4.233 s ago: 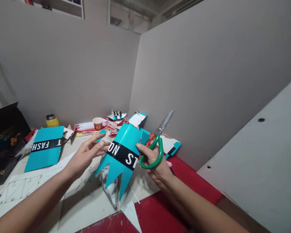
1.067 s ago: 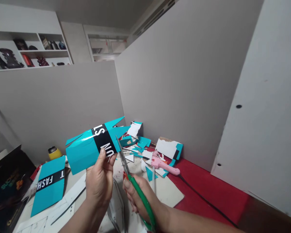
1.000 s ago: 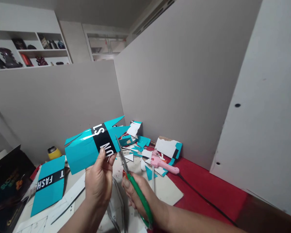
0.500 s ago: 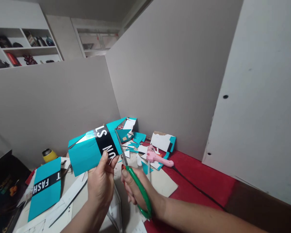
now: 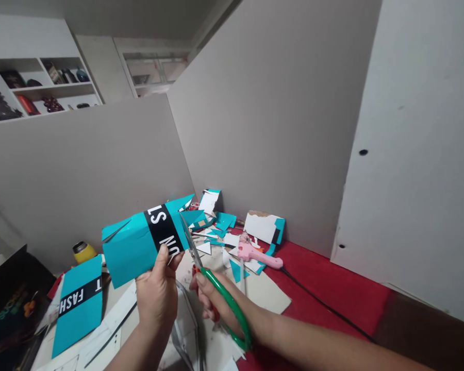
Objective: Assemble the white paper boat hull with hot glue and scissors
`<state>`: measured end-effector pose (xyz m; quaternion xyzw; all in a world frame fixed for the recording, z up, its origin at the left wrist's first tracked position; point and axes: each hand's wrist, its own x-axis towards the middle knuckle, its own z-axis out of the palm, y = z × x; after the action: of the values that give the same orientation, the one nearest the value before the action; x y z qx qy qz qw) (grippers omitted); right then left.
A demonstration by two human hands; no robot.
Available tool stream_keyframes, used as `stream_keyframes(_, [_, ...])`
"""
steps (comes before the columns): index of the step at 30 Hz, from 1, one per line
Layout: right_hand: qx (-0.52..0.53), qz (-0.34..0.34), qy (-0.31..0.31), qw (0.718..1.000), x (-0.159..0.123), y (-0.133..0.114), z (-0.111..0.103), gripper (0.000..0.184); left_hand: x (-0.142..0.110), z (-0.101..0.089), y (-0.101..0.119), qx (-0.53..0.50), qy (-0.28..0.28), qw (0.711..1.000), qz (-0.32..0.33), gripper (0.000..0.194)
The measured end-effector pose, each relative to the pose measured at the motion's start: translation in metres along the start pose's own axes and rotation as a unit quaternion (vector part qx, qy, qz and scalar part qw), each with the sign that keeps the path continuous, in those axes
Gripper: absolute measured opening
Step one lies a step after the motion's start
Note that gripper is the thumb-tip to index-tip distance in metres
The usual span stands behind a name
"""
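My left hand [image 5: 158, 288] pinches the lower right edge of a teal cardboard piece [image 5: 129, 252], thumb in front. The piece has a black band with white letters and is held tilted above the table. My right hand [image 5: 216, 299] is closed around a pair of scissors [image 5: 226, 296] with green handles. Their blades point up and left and lie against the cardboard's right edge. Whether the blades are parted is hard to make out. Most fingers of my left hand are hidden behind the cardboard.
Another teal lettered panel [image 5: 79, 301] lies at left, near a yellow bottle [image 5: 84, 251] and a dark box [image 5: 13, 309]. Cardboard scraps [image 5: 226, 220] pile up by the grey partition [image 5: 270, 129]. A pink glue gun [image 5: 261, 255] with a black cord rests on the red surface [image 5: 313, 268].
The cardboard and my left hand have shifted slightly left and down in the view. The scissors stay at the cardboard's right edge. The whole view has tilted a little.
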<state>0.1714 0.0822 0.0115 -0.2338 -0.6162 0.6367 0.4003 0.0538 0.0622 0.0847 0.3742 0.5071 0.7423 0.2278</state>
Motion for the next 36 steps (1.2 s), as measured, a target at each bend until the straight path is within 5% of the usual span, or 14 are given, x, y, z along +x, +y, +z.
stream_keyframes(11, [0.008, -0.011, 0.059, 0.998, 0.010, -0.005, -0.013, 0.052, -0.024, 0.018, 0.010, -0.044, -0.041, 0.986, -0.154, 0.025])
stream_keyframes(20, [0.036, -0.008, 0.071, 0.997, 0.003, -0.006, -0.006, 0.051, -0.025, 0.014, 0.012, 0.034, -0.060, 0.988, -0.141, 0.017])
stream_keyframes(28, [0.093, 0.026, 0.088, 0.991, -0.003, -0.016, -0.001, 0.054, -0.016, 0.011, -0.004, -0.118, -0.090, 0.979, -0.139, 0.017])
stream_keyframes(33, [0.122, 0.016, 0.174, 0.977, 0.008, -0.022, -0.018, 0.060, -0.013, 0.008, 0.007, -0.118, -0.237, 0.945, -0.191, 0.015])
stream_keyframes(36, [0.161, -0.013, 0.200, 0.966, 0.015, -0.029, -0.034, 0.058, 0.001, -0.001, 0.016, -0.090, -0.271, 0.938, -0.198, 0.012])
